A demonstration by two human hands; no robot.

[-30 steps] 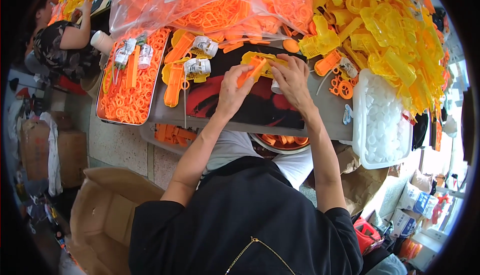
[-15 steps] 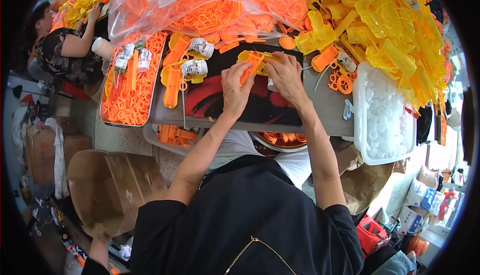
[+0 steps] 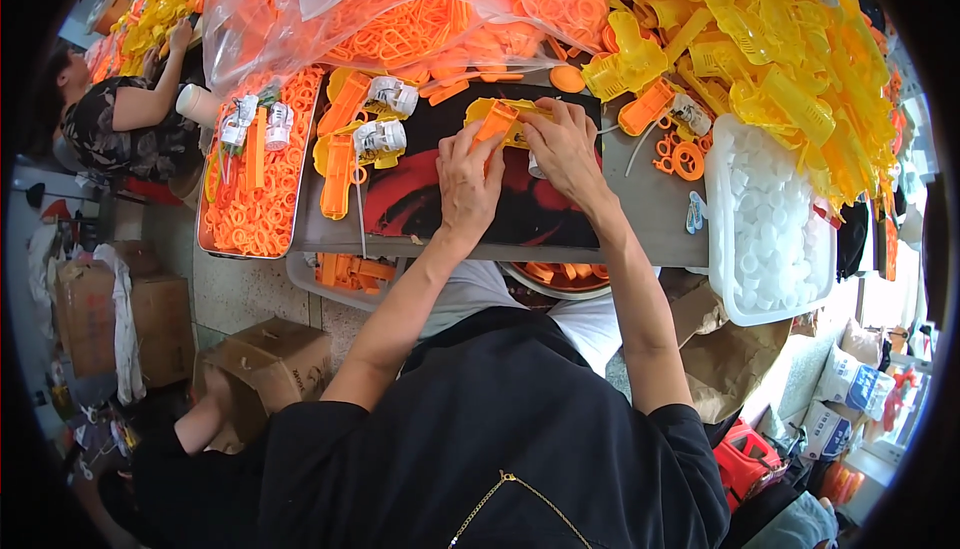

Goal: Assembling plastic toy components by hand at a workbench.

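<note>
My left hand (image 3: 470, 189) is closed around an orange plastic part (image 3: 497, 122), a short channel-shaped piece held over a yellow translucent shell (image 3: 480, 109). The fingers of my right hand (image 3: 568, 152) pinch the shell's right side. A small white piece (image 3: 538, 165) shows partly beneath my right palm; its kind is hidden. Both hands are above a black and red mat (image 3: 430, 211) on the table. Left of them lie yellow shells with orange parts (image 3: 340, 174) and white cylindrical units (image 3: 380, 136). A similar assembly (image 3: 648, 107) sits to the right.
A tray of small orange rings (image 3: 245, 219) stands at the left, a bin of white caps (image 3: 765, 239) at the right. Bagged orange parts (image 3: 420, 19) and heaped yellow shells (image 3: 790, 69) line the back. Another person (image 3: 130, 109) works at far left; a cardboard box (image 3: 270, 354) is below.
My left hand has shifted slightly down and left, and the orange part over the shell has turned a little. At lower left, the cardboard box has turned and moved beside another person's arm.
</note>
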